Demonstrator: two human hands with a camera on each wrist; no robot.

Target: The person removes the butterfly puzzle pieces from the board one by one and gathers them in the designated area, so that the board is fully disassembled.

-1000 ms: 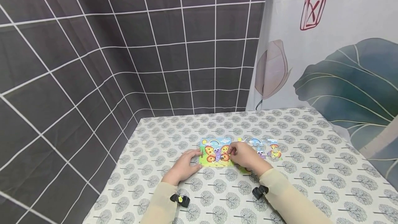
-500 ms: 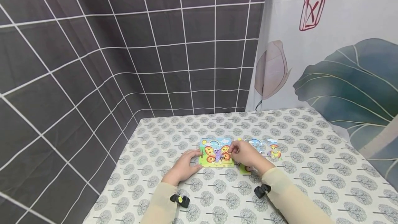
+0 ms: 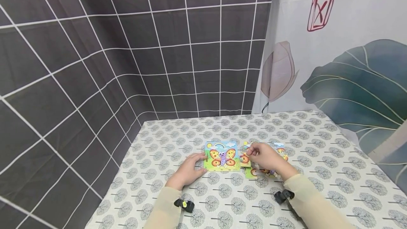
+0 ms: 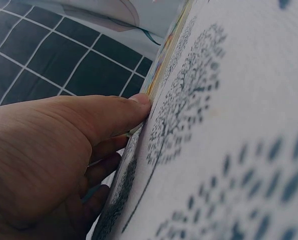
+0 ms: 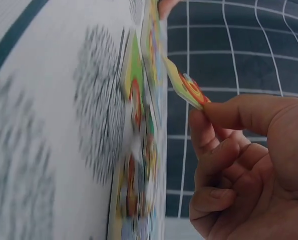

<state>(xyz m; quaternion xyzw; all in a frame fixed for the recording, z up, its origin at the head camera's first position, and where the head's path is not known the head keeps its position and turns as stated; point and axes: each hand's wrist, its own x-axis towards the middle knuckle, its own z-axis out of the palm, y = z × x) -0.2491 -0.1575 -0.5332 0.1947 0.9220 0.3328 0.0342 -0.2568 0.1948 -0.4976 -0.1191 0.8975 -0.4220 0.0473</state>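
Observation:
A flat puzzle board (image 3: 222, 156) with a butterfly picture lies on the patterned cloth. My left hand (image 3: 187, 169) rests at its left side, fingers loosely bent. In the left wrist view, the thumb (image 4: 137, 106) touches the board's edge. To the right of the board, my right hand (image 3: 266, 157) pinches a puzzle piece (image 5: 186, 89) with a red and orange wing pattern between thumb and index finger. The piece is tilted and raised off the cloth. Below and around that hand lie other loose puzzle pieces (image 3: 251, 173), partly hidden by it.
A white cloth (image 3: 190, 130) printed with grey trees covers the table. Behind it hangs a dark curtain (image 3: 203, 56) with a white grid, and at the right a pale curtain (image 3: 292, 91) with leaf designs.
My right hand has moved right, from the board's right edge to over the loose pieces, with the piece pinched in its fingers. The left hand and the board stay in place.

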